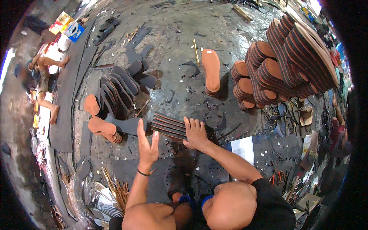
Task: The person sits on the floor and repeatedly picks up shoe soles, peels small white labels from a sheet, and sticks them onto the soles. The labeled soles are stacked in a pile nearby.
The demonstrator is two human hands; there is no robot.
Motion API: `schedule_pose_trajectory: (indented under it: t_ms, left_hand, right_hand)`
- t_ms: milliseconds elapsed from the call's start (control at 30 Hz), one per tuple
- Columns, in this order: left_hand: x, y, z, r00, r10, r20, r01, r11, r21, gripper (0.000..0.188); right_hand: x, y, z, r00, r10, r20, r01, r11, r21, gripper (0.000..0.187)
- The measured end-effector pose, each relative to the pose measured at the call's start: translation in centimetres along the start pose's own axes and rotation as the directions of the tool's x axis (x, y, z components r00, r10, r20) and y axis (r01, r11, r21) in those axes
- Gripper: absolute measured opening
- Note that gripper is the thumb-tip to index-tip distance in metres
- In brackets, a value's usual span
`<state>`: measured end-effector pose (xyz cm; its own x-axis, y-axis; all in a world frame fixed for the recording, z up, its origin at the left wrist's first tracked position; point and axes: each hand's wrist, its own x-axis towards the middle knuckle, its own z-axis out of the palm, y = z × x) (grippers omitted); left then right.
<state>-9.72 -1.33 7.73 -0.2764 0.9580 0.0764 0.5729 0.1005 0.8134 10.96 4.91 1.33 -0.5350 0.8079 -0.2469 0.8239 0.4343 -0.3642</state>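
Observation:
My right hand (pixel 196 135) grips one end of a small stack of shoe soles (pixel 168 126), turned on edge so their dark and tan layers show as stripes. Thumb and fingers press on opposite sides of it. My left hand (pixel 147 149) is upright at the stack's other end, thumb and fingers apart and holding nothing; whether it touches the soles I cannot tell. Just beyond it lies a dark sole (pixel 128 125), beside a short pile of tan soles (pixel 102 127). Further left, several black soles (pixel 119 90) lean together in a row.
Tall piles of tan-topped soles (pixel 283 65) rise at the right. A separate narrow pile (pixel 211 71) stands ahead. Black scraps litter the floor, with a white paper sheet (pixel 243 150) at right and bundled sticks (pixel 115 188) at lower left. Another person (pixel 44 78) sits far left.

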Motion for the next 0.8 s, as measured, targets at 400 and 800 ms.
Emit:
schedule_pose_trajectory:
  t_ms: [400, 800]
  left_hand:
    - [9.8, -1.5, 10.3, 0.799, -0.282, 0.531, 0.600, 0.431, -0.675, 0.039]
    - [24.6, -3.6, 22.6, 0.811, -0.342, 0.476, 0.559, 0.695, -0.452, 0.042]
  right_hand:
    - [-0.1, 5.9, -2.7, 0.993, 0.120, 0.023, -0.037, 0.116, 0.993, 0.097]
    - [-9.4, 9.2, 4.4, 0.926, 0.197, 0.322, -0.346, 0.101, 0.933, 0.076]
